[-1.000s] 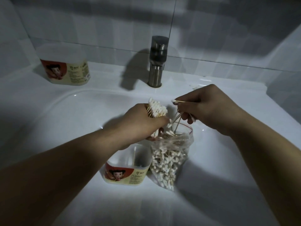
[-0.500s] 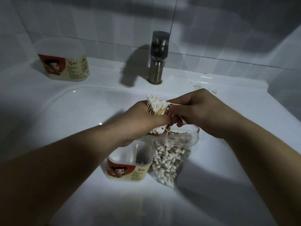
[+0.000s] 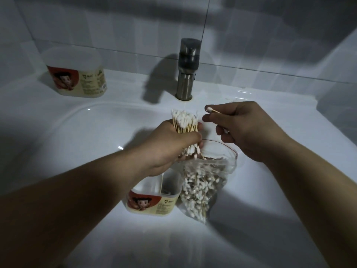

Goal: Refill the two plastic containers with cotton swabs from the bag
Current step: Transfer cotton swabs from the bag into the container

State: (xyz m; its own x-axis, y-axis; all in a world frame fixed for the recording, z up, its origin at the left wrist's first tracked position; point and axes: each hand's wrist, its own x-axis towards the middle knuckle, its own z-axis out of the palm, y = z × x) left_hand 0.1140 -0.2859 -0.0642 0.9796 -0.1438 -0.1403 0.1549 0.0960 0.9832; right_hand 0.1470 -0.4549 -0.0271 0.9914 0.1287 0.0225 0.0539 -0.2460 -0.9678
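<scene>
Left hand (image 3: 173,144) grips a thick bundle of white-tipped wooden swabs (image 3: 185,123); right hand (image 3: 245,130), at its three o'clock, pinches a single swab (image 3: 213,111).

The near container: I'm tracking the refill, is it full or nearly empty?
Nearly empty. The near container, lidless, shows one swab stick and bare walls; the left hand holds the swab bundle above it.
</scene>
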